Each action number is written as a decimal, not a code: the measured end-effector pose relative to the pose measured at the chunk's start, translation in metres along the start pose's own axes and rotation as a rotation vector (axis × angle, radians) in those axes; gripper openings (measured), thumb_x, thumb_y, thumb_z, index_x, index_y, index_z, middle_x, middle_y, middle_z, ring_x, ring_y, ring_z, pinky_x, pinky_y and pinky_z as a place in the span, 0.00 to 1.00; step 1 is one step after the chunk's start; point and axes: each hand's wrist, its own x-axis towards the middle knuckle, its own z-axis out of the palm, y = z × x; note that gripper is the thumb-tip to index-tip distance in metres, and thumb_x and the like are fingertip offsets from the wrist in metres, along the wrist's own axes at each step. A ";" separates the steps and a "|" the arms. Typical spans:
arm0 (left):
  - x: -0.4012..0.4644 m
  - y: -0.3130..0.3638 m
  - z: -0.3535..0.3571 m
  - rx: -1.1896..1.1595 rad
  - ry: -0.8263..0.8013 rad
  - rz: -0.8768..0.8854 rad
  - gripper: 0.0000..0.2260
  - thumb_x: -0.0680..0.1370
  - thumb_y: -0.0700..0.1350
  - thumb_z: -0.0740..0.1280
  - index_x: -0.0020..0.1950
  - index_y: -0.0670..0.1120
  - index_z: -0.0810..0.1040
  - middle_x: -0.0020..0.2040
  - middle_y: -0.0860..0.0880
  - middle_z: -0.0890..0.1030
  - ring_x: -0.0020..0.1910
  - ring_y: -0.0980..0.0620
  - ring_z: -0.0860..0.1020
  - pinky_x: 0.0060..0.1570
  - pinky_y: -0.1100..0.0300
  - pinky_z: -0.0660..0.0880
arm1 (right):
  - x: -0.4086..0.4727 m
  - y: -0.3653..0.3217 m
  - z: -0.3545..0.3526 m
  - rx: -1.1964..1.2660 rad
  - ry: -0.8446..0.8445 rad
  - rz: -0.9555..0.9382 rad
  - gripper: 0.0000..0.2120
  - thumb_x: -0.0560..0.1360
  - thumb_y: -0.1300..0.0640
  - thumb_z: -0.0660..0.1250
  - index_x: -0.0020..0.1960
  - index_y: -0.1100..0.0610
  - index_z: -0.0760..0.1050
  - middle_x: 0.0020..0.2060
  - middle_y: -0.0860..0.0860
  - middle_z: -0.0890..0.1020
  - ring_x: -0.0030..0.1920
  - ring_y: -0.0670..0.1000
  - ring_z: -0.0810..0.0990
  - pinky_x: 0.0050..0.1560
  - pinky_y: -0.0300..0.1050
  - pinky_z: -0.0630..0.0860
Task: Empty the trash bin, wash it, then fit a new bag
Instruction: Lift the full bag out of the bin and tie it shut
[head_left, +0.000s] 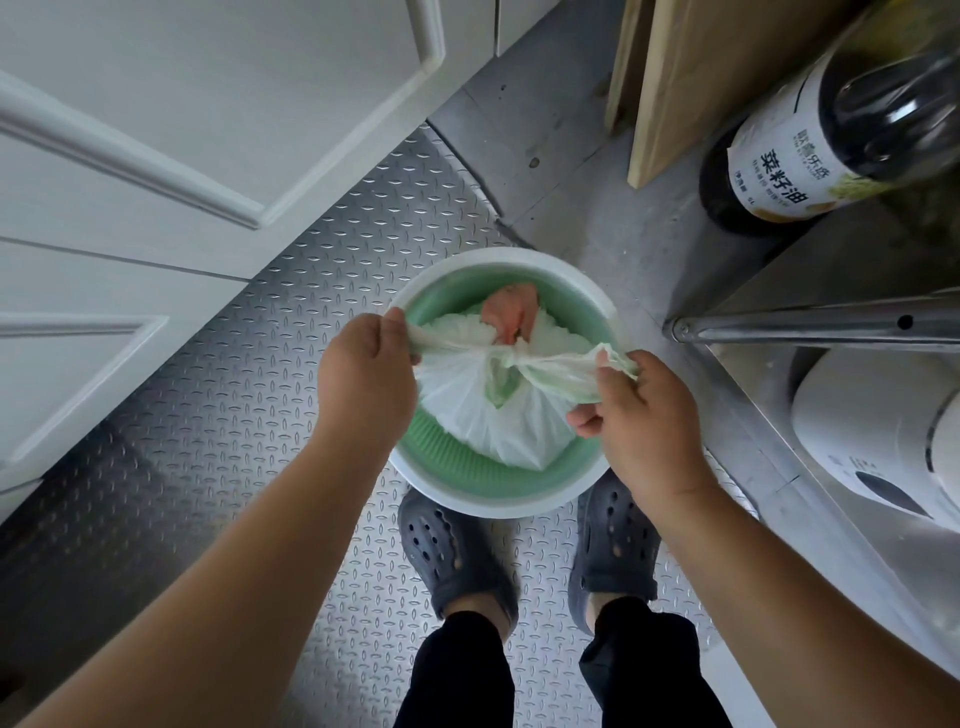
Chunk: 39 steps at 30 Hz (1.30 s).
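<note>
A round trash bin (441, 470) with a white rim and green inside stands on the metal floor in front of my feet. Inside it sits a white translucent trash bag (483, 410), full, with something pink showing near its top. The bag's two drawn-out ends cross in a knot (501, 358) over the middle. My left hand (363, 374) grips the left end, pulled out over the bin's left rim. My right hand (644, 410) pinches the right end over the right rim. Both ends are stretched taut.
A white panelled door (156, 156) fills the left. On the right stand a steel table leg (810, 325), a dark oil bottle (810, 140), a wooden board (691, 73) and a white appliance (878, 436). My grey clogs (452, 556) are just behind the bin.
</note>
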 end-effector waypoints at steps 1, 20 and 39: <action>-0.001 -0.003 -0.001 0.012 0.004 0.002 0.19 0.83 0.53 0.58 0.36 0.45 0.75 0.29 0.51 0.75 0.30 0.48 0.73 0.36 0.56 0.69 | 0.001 0.001 -0.003 0.035 -0.001 0.044 0.10 0.81 0.56 0.60 0.43 0.56 0.76 0.28 0.56 0.83 0.29 0.52 0.84 0.30 0.41 0.80; -0.004 0.017 -0.023 -0.277 -0.068 0.063 0.18 0.79 0.55 0.61 0.42 0.41 0.76 0.36 0.46 0.79 0.35 0.50 0.77 0.40 0.53 0.74 | 0.003 -0.042 -0.015 -0.074 -0.052 -0.116 0.07 0.75 0.50 0.66 0.45 0.52 0.78 0.34 0.50 0.84 0.32 0.47 0.83 0.30 0.47 0.80; -0.038 0.047 -0.046 -0.218 -0.217 -0.236 0.15 0.82 0.50 0.61 0.41 0.43 0.79 0.41 0.48 0.83 0.40 0.47 0.81 0.43 0.52 0.79 | -0.009 -0.077 0.039 -0.566 -0.351 -0.372 0.05 0.76 0.59 0.68 0.45 0.61 0.77 0.39 0.52 0.78 0.42 0.56 0.79 0.39 0.42 0.67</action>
